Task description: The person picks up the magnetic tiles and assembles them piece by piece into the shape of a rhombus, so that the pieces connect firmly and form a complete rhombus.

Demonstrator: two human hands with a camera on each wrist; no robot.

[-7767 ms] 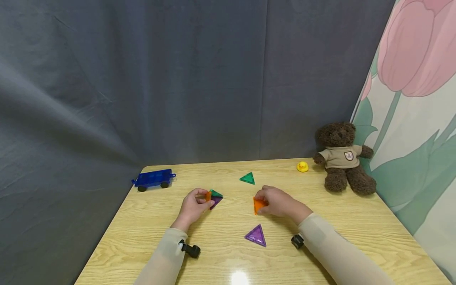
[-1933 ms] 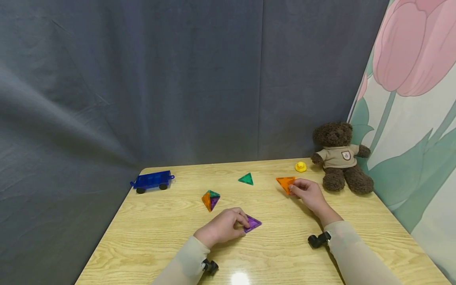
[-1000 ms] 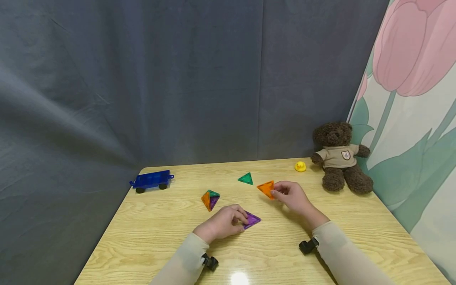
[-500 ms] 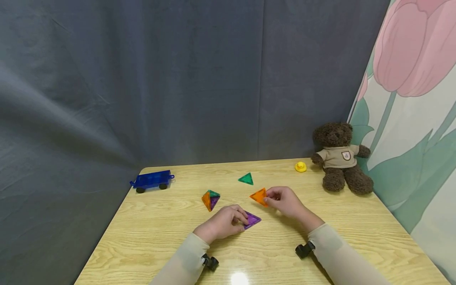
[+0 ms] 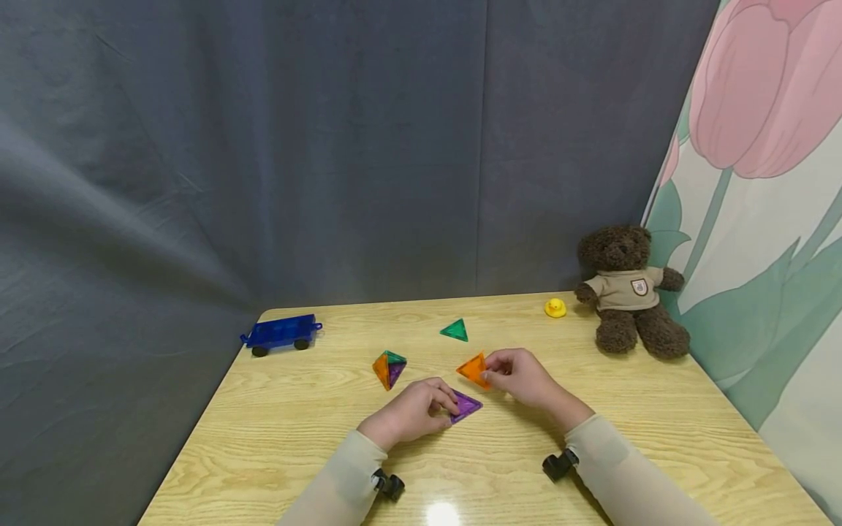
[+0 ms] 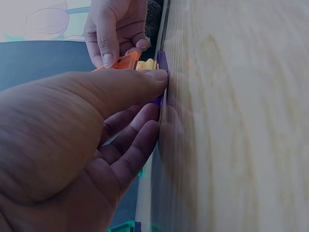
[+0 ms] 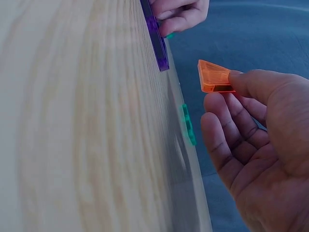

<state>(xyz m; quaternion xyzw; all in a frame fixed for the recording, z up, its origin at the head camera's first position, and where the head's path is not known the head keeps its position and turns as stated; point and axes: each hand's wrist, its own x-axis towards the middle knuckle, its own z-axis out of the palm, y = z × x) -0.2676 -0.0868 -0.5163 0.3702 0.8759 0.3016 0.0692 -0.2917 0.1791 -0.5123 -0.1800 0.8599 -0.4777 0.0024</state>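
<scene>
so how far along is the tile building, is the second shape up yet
Done: one small pyramid of orange, green and purple triangle tiles stands finished on the wooden table. In hand: the left hand holds a purple triangle tile flat on the table, and the right hand pinches an orange triangle tile just above it, apparently not yet joined. Left: the loose green triangle tile lies untouched.

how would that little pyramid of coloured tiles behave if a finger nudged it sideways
The pyramid looks light and hollow, so it would probably slide on the glossy table. Its flat faces make rolling unlikely. It seems built from separate triangles like the orange tile, so a firm push might split it.
</scene>
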